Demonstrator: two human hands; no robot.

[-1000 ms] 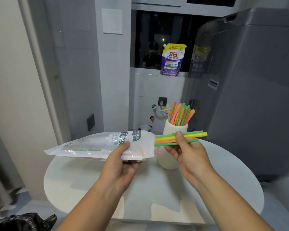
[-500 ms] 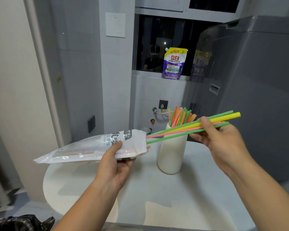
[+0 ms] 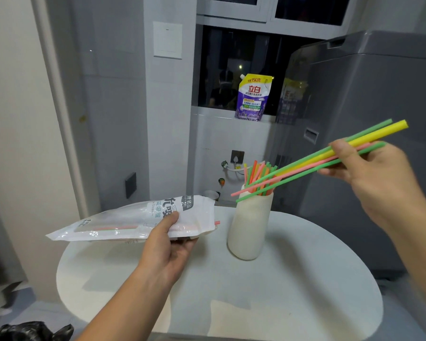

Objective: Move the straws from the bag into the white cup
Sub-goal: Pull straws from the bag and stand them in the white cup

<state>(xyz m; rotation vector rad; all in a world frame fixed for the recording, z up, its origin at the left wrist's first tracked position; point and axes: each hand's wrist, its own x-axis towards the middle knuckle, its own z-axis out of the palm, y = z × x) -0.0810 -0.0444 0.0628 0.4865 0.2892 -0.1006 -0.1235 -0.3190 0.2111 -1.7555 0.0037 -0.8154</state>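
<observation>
My left hand grips the clear plastic straw bag near its open right end, holding it level above the round table's left side. A pink straw tip pokes out of the bag's mouth. My right hand pinches a bundle of several green, yellow and pink straws up at the right. The bundle slants down to the left, fully clear of the bag, its lower ends in front of the cup's top. The tall white cup stands on the table with several coloured straws upright in it.
The round white table holds the cup. A grey appliance stands close behind on the right. A purple detergent pouch sits on the window ledge. A black bag lies on the floor at the lower left.
My right hand has drawn the bundle up and to the right until it left the bag entirely. The left hand and bag have stayed roughly in place.
</observation>
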